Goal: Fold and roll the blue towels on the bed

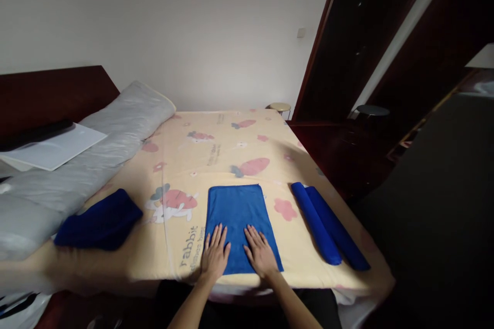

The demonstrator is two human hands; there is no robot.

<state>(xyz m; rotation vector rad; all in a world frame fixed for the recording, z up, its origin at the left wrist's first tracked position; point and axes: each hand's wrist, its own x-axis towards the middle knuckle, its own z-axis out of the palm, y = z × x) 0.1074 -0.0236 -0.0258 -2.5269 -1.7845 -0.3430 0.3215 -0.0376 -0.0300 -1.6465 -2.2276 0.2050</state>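
Both the left hand (215,257) and the right hand (262,257) lie palm down on a blue cloth (236,211) in the head view. Neither one grasps anything: the fingers are stretched out straight, resting on the fabric. The left hand is near the cloth's left edge, its thumb turned inward; the right hand is on the right half, its thumb also turned inward, and a strip of blue shows between the two. The cloth is a flat rectangle on the patterned sheet (227,151) of a bed, close to the near edge and directly in front of the person.

To the right of the cloth, well apart from it, lie two long blue pieces, a left roll (317,226) and a right roll (338,231), side by side and slanting toward the near right corner. Over on the left, a blue bundle (101,222) lies near a grey quilted cover (116,126). On that cover rests a white board (57,146), with a dark object (36,134) on it, too dim to make out. Behind them stands a dark red headboard (57,85). Past the far end of the sheet are a pale-topped stool (280,107) and a white wall (200,25) bearing a small switch (301,33).
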